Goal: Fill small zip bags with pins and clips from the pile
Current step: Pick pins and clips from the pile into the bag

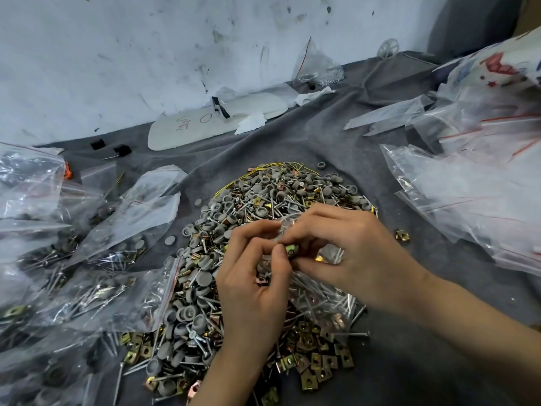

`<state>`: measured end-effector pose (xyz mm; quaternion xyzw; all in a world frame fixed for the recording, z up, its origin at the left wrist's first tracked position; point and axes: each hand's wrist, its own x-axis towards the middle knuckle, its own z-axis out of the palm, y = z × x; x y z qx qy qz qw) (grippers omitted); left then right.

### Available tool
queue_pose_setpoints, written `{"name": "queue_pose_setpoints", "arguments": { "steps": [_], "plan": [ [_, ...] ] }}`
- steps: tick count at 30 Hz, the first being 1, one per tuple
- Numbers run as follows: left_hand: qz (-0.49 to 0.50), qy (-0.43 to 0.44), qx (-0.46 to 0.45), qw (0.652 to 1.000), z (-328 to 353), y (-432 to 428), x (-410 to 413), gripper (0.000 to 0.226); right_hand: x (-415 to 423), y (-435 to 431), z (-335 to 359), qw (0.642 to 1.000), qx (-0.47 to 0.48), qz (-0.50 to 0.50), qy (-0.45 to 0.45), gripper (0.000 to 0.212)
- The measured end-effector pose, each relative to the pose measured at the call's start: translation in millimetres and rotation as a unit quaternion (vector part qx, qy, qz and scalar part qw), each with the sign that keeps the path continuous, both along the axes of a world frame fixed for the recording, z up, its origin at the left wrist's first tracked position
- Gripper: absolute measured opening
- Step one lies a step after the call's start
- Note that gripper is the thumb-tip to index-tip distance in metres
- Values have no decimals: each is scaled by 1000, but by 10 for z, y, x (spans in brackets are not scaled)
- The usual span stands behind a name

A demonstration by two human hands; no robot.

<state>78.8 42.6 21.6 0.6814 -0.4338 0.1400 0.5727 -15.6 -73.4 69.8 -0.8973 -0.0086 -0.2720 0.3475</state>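
Observation:
A big pile [257, 206] of grey caps, long silver pins and brass square clips covers the grey cloth at the centre. Over its middle, my left hand [251, 276] and my right hand [339, 253] meet at a small clear zip bag [322, 288] that holds several pins. My left fingers pinch the bag's mouth. My right thumb and fingers pinch a yellowish clip [291, 249] right at that mouth. The bag's lower part lies on the pile, partly hidden by my right hand.
Filled zip bags [96, 288] lie heaped along the left. A stack of empty zip bags [474, 183] sits at the right. A white oval board [216, 124] and crumpled tissue lie by the stained wall. Loose brass clips [319, 364] spread toward the near edge.

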Motion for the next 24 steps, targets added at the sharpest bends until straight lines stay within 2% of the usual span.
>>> {"name": "queue_pose_setpoints", "arguments": {
  "steps": [4, 13, 24],
  "plan": [
    [-22, 22, 5, 1000, 30, 3, 14, 19, -6, 0, -27, 996, -78, -17, -36, 23],
    [-65, 17, 23, 997, 33, 0, 48, 20, -19, 3, -160, 997, -54, -23, -54, 22],
    [-91, 87, 20, 992, 38, 13, 39, 22, 30, -11, -131, 988, -149, -7, -43, 23]
  ]
}}
